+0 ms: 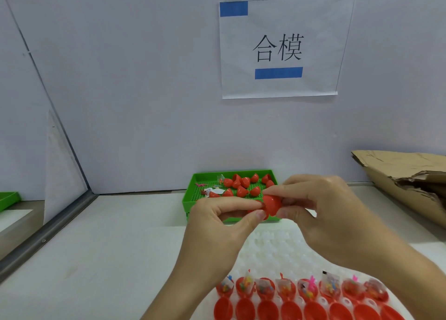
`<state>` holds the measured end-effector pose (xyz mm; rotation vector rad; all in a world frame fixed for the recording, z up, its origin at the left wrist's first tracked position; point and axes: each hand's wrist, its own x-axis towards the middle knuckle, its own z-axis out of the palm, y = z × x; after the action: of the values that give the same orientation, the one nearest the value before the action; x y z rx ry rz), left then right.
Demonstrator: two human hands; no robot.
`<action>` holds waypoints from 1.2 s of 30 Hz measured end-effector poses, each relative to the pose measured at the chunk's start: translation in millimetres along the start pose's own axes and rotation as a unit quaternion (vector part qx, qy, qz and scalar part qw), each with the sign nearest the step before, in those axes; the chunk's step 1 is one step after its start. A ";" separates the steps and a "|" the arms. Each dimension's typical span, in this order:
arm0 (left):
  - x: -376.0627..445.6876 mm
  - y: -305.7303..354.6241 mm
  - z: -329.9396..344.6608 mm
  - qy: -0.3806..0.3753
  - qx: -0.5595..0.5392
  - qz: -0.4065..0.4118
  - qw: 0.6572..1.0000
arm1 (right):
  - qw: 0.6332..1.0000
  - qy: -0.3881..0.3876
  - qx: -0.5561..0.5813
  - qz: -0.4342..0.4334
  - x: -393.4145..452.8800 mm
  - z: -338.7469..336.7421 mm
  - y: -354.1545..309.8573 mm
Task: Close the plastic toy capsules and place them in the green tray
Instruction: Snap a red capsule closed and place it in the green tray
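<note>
Both hands meet in front of the green tray (190,200) and hold one red toy capsule (271,205) between them. My left hand (217,225) pinches its left half with thumb and forefinger. My right hand (321,211) grips the rounded right half. Inside the tray lie several closed red capsules (243,185) and a few loose toy packets (212,190). Near the bottom edge, a row of open red capsule halves (287,288) holds small bagged toys, with a row of empty red halves (292,310) in front of it.
The open capsules sit in a white dimpled holder sheet (272,247) on the white table. Torn brown cardboard (405,182) lies at the right. Another green tray corner (8,199) shows at far left beyond a metal-edged partition (48,232). A paper sign (280,47) hangs on the wall.
</note>
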<state>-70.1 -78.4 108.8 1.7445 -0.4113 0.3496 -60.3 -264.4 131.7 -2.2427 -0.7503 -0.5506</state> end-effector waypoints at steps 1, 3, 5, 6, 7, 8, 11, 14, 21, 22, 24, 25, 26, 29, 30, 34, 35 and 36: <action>-0.4 0.7 0.7 0.000 -0.003 0.002 1.000 | 1.000 0.000 0.000 -0.001 -0.1 0.3 -0.4; -1.0 2.5 1.8 -0.004 -0.002 0.010 1.000 | 1.000 -0.002 0.000 -0.003 -0.4 1.4 -0.9; -1.3 3.1 2.3 -0.005 0.014 0.019 1.000 | 1.000 -0.004 0.004 -0.002 -0.6 3.1 -1.0; -1.6 2.9 2.5 -0.004 0.025 0.023 0.999 | 1.000 -0.003 0.007 -0.001 -0.9 3.8 -0.8; -1.8 3.0 2.8 0.000 0.036 0.027 0.999 | 1.000 0.000 0.008 0.000 -0.6 4.6 -0.8; -2.1 3.3 3.1 0.007 0.043 0.030 0.999 | 1.000 0.003 0.008 -0.001 -0.3 5.4 -0.8; -2.7 4.6 4.3 0.037 0.045 0.041 0.997 | 1.000 0.011 0.001 -0.006 0.4 7.2 -0.7; -3.1 5.3 5.9 0.048 0.009 0.014 0.999 | 1.000 0.010 -0.002 -0.004 -0.7 6.8 -0.2; -2.0 7.7 1.6 0.032 0.012 -0.002 0.999 | 1.000 0.014 0.000 0.000 -1.5 4.1 0.1; -1.9 8.5 0.2 0.021 0.017 -0.002 1.000 | 1.000 0.016 0.003 -0.001 -1.6 3.8 -0.1; -1.7 9.3 -1.3 0.006 0.019 0.000 1.000 | 1.000 0.019 0.006 0.001 -1.9 3.0 -0.5; -1.4 9.3 -1.5 0.004 0.017 0.001 1.000 | 1.000 0.020 0.008 0.002 -2.0 2.8 -0.9; -1.4 9.2 -1.6 0.004 0.014 0.001 1.000 | 1.000 0.020 0.009 0.002 -1.9 2.7 -1.3; -1.3 9.2 -2.4 -0.003 0.004 -0.003 1.000 | 1.000 0.018 0.015 0.002 -1.4 2.1 -1.9; -1.6 9.3 -2.7 -0.005 -0.005 -0.006 1.000 | 1.000 0.017 0.017 0.001 -1.5 2.0 -1.9; -2.3 9.2 -1.3 0.002 -0.026 -0.018 0.999 | 1.000 0.017 0.017 -0.003 -2.3 2.5 -2.1; -2.0 8.9 -0.7 0.005 -0.029 -0.023 0.999 | 1.000 0.017 0.016 -0.003 -2.3 2.5 -2.2; -1.8 8.7 -0.4 0.008 -0.038 -0.031 0.999 | 1.000 0.017 0.018 -0.001 -2.3 2.3 -2.5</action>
<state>-75.6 -79.6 115.7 1.6756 -0.3536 0.2984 -63.3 -262.0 130.0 -2.1946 -0.7392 -0.5711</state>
